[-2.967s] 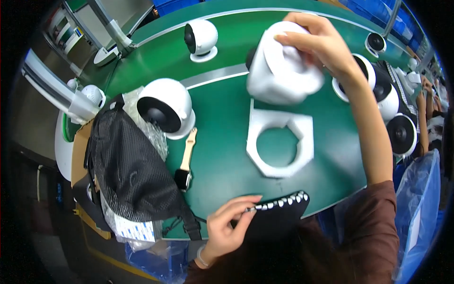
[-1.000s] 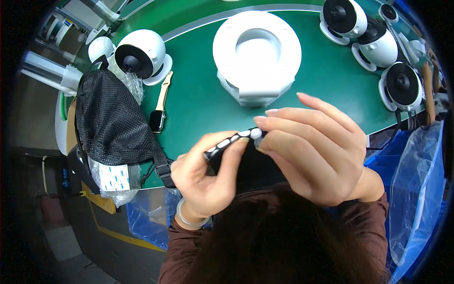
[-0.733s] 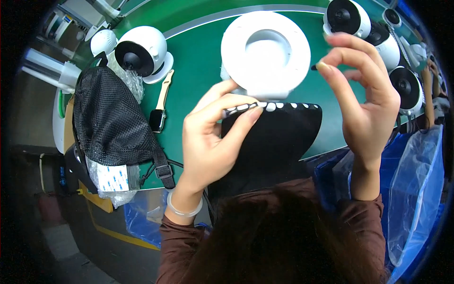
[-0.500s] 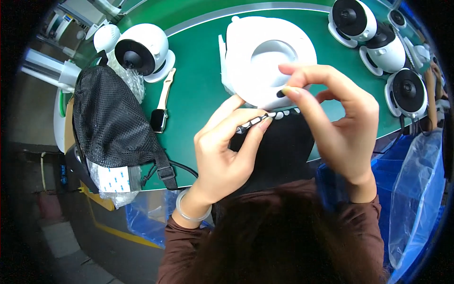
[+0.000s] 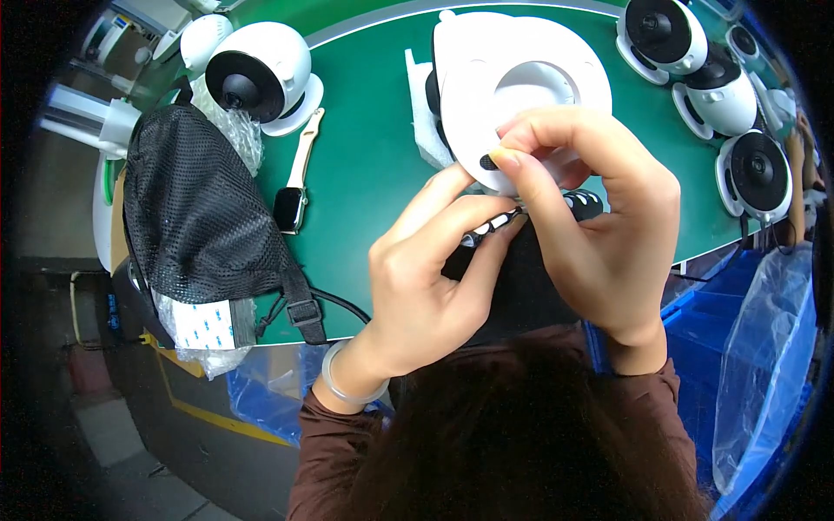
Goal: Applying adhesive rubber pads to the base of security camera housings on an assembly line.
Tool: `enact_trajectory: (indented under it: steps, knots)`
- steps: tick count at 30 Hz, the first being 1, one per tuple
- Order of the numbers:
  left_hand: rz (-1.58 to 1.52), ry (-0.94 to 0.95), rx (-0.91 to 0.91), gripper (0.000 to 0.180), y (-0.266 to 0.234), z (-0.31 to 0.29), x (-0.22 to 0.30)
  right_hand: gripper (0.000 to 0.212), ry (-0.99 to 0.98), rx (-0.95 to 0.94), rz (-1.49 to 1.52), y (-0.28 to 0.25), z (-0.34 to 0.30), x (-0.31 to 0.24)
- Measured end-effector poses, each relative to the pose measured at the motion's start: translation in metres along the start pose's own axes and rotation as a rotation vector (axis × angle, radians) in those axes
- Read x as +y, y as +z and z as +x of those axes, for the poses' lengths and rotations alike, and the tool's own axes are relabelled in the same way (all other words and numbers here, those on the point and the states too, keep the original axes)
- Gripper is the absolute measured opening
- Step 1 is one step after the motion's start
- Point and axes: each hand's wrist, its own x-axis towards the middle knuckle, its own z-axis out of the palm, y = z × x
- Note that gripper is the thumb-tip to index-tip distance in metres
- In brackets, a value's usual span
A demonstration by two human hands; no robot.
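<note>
A white camera housing (image 5: 473,95) with a round recess (image 5: 534,82) lies in front of me at the table's middle. My left hand (image 5: 439,269) is closed, pinching a black sheet (image 5: 584,204) with white oval pads along its edge; its index fingertip meets the housing's near edge. My right hand (image 5: 604,208) is closed, thumb and index bent close together over that edge. At the thumb tip is a small black oval mesh patch (image 5: 486,161) against the white shell. I cannot tell whether the thumb holds the patch or only touches it.
White cameras with black fronts stand at the far left (image 5: 252,74) and far right (image 5: 756,169). At left are a black mesh bag (image 5: 200,208) and a watch (image 5: 291,208) on the green table (image 5: 365,174). Blue bins with clear plastic (image 5: 756,365) stand at lower right.
My right thumb and index have come closer together and shifted left. The housing and my left hand with the sheet have moved a little to the right in view.
</note>
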Motion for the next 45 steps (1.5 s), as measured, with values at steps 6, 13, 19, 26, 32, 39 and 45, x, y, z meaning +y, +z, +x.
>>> enact_trajectory:
  steps: [6,13,19,26,32,39,45]
  knots:
    - [-0.009,0.000,0.000,0.019,0.000,0.002,0.001,0.005,-0.009,0.003,-0.021,0.000,0.000,-0.001]
    - [-0.002,0.003,-0.001,0.018,0.000,0.002,0.001,0.005,0.003,0.009,0.035,0.000,0.000,0.001]
    - [-0.009,0.003,-0.009,0.018,0.000,0.002,0.002,0.005,-0.011,0.016,-0.025,0.002,0.000,0.000]
    - [-0.031,-0.070,-0.042,0.019,-0.005,0.003,0.002,0.009,-0.050,-0.028,-0.120,0.002,0.004,-0.001]
    - [0.131,-0.010,0.005,0.016,-0.025,-0.010,0.006,0.018,-0.153,0.119,0.055,-0.012,-0.007,0.009]
    - [-0.585,-0.228,0.051,0.022,-0.031,-0.021,0.017,0.018,-0.064,-0.220,0.172,-0.033,-0.020,-0.003]
    - [-0.055,-0.138,-0.044,0.019,-0.028,-0.010,0.029,0.020,-0.067,-0.261,0.057,-0.038,-0.022,-0.004]
